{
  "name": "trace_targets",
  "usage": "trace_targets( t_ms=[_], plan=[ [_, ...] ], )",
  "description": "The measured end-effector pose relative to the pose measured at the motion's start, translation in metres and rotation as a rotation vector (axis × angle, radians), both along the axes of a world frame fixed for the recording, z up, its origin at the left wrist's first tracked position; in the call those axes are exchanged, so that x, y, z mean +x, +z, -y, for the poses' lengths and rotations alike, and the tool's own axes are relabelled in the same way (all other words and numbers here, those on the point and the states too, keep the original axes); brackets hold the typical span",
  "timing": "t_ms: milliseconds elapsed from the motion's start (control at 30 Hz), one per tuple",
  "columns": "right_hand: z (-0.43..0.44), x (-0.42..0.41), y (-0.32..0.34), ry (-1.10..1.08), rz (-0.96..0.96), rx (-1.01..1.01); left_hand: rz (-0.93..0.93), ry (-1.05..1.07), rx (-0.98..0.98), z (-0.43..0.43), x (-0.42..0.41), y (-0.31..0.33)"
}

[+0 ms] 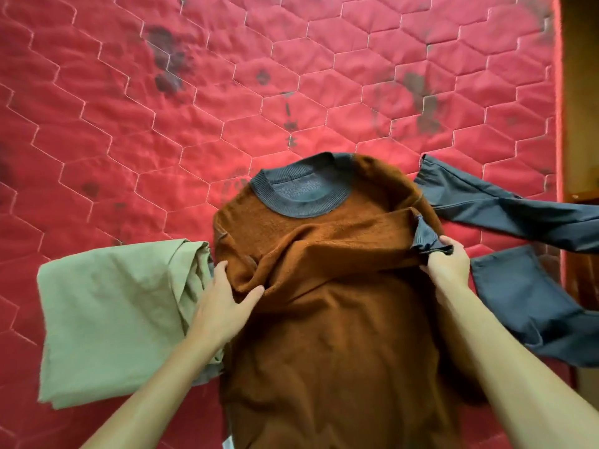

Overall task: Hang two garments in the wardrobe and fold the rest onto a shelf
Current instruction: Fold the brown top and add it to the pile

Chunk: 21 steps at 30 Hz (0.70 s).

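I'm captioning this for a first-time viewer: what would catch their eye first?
The rust-brown sweater with a grey collar, spread mid-frame on the stained red quilted mattress. The right hand grips its grey cuff across the chest while the left hand presses flat on it. A pale green garment lies left of it, dark grey trousers right.
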State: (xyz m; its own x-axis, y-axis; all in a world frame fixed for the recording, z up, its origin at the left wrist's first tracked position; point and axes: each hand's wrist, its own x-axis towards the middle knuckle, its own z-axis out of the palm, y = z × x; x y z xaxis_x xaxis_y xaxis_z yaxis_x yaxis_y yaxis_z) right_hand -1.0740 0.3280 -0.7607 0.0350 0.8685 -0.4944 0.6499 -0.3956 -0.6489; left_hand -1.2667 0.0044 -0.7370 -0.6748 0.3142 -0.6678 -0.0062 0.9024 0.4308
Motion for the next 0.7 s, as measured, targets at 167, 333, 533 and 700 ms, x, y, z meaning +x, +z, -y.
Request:
trace_targets(
  t_ms=[167,333,533,700],
  plan=[
    [0.003,0.004,0.012,0.229,0.032,0.185,-0.533,-0.388,0.013,-0.03,0.001,-0.022],
    [-0.023,0.024,0.016,0.132,-0.042,0.23,-0.559,-0.731,0.152,-0.025,-0.066,-0.025],
    [-0.03,0.059,-0.007,0.172,0.091,0.096,-0.511,-0.635,0.051,-0.041,-0.102,-0.004],
    [-0.025,0.089,-0.004,0.303,0.176,0.046,-0.301,-0.547,0.045,-0.07,-0.047,-0.018]
  ],
)
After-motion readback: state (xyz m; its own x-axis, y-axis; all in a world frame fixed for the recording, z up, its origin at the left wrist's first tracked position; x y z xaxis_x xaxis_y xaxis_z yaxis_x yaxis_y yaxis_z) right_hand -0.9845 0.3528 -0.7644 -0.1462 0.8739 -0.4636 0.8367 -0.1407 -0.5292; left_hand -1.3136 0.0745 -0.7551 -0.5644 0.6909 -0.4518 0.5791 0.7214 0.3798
